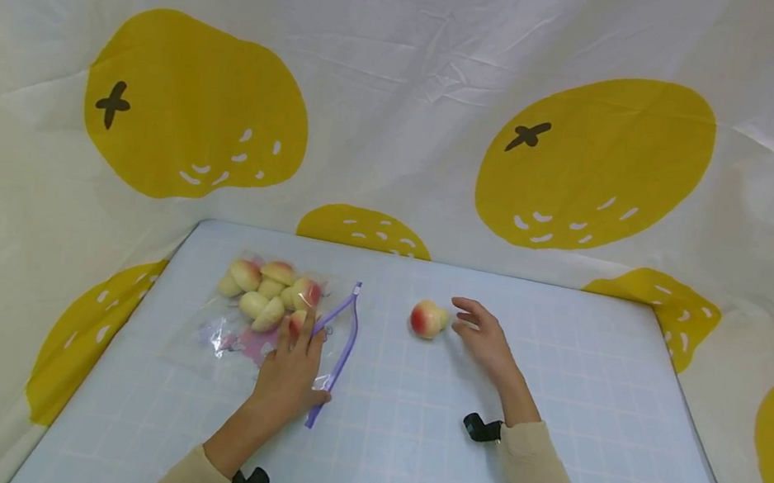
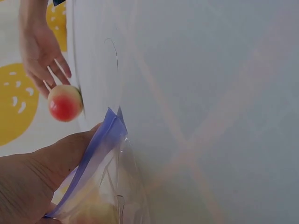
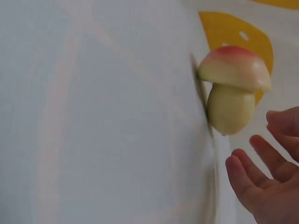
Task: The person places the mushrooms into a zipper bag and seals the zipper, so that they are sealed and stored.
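Note:
A toy mushroom [image 1: 426,319] with a red-blushed cap and pale stem lies on its side on the table. My right hand [image 1: 485,341] hovers just right of it, fingers loosely bent and apart from it; the right wrist view shows a gap between the fingertips [image 3: 234,159] and the mushroom [image 3: 232,105]. On the left, a clear zip bag [image 1: 200,335] with a purple zip edge holds several similar mushrooms [image 1: 262,308]. My left hand [image 1: 289,377] rests on the bag with fingers spread, its thumb [image 2: 70,149] extended against the zip edge [image 2: 100,140]. The bag's mouth gapes toward the right.
A pale checked cloth covers the table [image 1: 399,460]. Behind and beside it hangs a white curtain [image 1: 406,111] with yellow fruit prints. Small black wrist cameras [image 1: 482,428] sit at both cuffs.

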`<state>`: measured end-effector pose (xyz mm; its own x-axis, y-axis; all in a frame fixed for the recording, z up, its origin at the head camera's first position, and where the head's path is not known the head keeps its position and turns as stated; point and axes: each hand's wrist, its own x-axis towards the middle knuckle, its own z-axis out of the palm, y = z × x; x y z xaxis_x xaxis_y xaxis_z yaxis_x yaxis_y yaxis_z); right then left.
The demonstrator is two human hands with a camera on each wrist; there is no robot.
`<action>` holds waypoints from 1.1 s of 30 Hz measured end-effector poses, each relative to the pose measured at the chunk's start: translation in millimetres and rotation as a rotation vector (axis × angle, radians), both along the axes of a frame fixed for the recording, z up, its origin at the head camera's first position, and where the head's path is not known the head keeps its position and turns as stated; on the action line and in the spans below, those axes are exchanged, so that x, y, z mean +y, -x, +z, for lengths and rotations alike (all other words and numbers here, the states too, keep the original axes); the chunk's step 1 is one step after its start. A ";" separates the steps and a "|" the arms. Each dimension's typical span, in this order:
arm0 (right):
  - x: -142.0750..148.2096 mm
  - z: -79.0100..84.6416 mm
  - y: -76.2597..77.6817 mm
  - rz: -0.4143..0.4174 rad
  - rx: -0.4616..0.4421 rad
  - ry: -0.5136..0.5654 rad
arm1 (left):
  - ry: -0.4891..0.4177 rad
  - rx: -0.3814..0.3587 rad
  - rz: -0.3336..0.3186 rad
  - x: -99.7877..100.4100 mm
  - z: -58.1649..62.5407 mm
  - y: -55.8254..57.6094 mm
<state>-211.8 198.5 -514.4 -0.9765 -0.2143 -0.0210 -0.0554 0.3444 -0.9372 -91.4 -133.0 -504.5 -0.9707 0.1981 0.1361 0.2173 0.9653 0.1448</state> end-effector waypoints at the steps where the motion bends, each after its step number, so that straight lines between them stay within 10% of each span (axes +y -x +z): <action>1: 0.1 -0.9 2.1 0.016 -0.015 -0.006 | 0.001 0.001 0.000 -0.2 -0.3 0.0; 33: -3.6 -13.7 17.0 0.187 -0.063 -0.113 | -0.016 -0.036 0.007 -0.3 0.1 -1.2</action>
